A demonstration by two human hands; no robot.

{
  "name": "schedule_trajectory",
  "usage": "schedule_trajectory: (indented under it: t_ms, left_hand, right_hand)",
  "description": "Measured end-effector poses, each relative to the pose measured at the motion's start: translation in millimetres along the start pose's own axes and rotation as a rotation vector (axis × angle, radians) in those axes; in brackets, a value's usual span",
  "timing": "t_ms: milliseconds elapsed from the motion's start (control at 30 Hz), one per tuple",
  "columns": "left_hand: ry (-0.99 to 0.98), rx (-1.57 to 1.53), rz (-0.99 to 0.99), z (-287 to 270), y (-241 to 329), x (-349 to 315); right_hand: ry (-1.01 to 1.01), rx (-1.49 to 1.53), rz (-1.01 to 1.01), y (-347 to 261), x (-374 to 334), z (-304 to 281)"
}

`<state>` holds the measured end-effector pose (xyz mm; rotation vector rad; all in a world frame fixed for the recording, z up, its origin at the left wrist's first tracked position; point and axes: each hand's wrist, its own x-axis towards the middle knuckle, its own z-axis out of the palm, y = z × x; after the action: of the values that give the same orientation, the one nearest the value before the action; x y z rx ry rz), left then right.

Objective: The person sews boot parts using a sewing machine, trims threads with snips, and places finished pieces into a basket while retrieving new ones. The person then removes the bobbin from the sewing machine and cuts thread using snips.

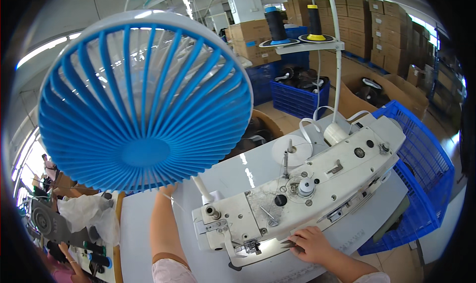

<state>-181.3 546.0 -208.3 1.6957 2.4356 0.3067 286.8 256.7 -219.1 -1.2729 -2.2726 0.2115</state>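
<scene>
A white industrial sewing machine (322, 176) stands on a pale work table (136, 223), its needle area lit at the near left end. Just below the machine's body, right of the lit needle area, is my right hand (312, 246). Its fingers are curled together around a small dark, pointed piece whose kind I cannot make out. My left arm reaches forward, left of the machine. A large blue-grilled fan (146, 151) covers most of my left hand (168, 188); only a bit near the wrist shows, and its fingers are hidden.
Two thread cones, one black-and-blue (276, 25) and one black-and-yellow (314, 24), sit on a stand behind the machine. A blue crate (421, 169) borders the table's right side. Another machine (49, 221) and a person (67, 263) are at left. Cardboard boxes (347, 23) are stacked behind.
</scene>
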Motion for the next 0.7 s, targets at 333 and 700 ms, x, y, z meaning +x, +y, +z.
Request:
schedule_trajectory:
  t_ms: [333, 700]
  left_hand:
    - [0.089, -0.271, 0.102, -11.6, -144.1, -20.4]
    - [-0.71, 0.076, 0.132, -44.6, -133.8, -223.1]
  right_hand:
    - [-0.002, 0.071, -0.095, -19.7, 6.5, 4.1]
    - [0.101, -0.009, 0.013, -14.4, -6.8, 16.2]
